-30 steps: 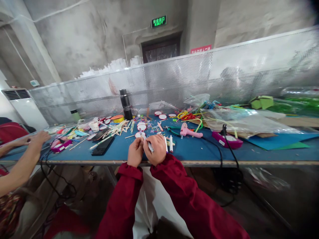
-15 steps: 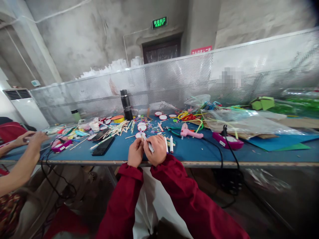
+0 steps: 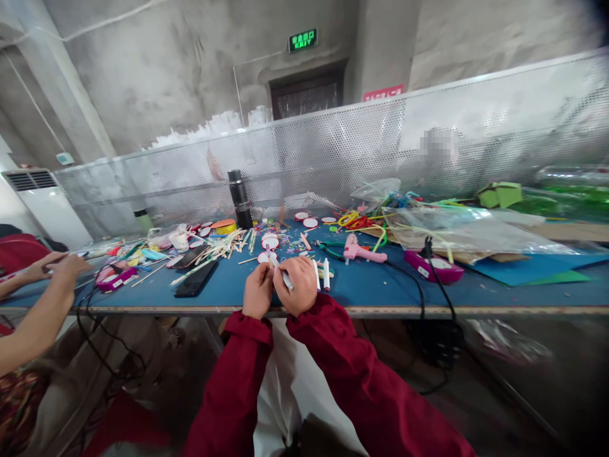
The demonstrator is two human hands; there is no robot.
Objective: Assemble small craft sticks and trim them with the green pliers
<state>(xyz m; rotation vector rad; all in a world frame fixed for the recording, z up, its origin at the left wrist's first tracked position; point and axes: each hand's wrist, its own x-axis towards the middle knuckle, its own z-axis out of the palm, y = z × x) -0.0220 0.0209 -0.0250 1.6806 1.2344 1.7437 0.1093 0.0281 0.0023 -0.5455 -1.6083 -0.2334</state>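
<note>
My left hand (image 3: 257,293) is closed at the table's front edge, pinching a small flat stick (image 3: 268,253) with a lilac tip that points away from me. Close beside it, my right hand (image 3: 301,287) grips a white marker (image 3: 287,280), slanted toward the stick. Fingers hide the marker's tip, so contact with the stick cannot be made out. Just right of my hands lie more white markers (image 3: 326,275). Beyond my fingertips are round white pieces with red rims (image 3: 269,241).
A pink glue gun (image 3: 362,250) and green-handled pliers (image 3: 332,249) lie to the right, near a purple box (image 3: 434,266) with cables. Leftward are a black phone (image 3: 196,279), wooden sticks (image 3: 228,246) and a black bottle (image 3: 239,200). Another person's hands (image 3: 61,266) work at far left.
Both hands keep nearly the same hold on the stick and the marker. The view has shifted very slightly.
</note>
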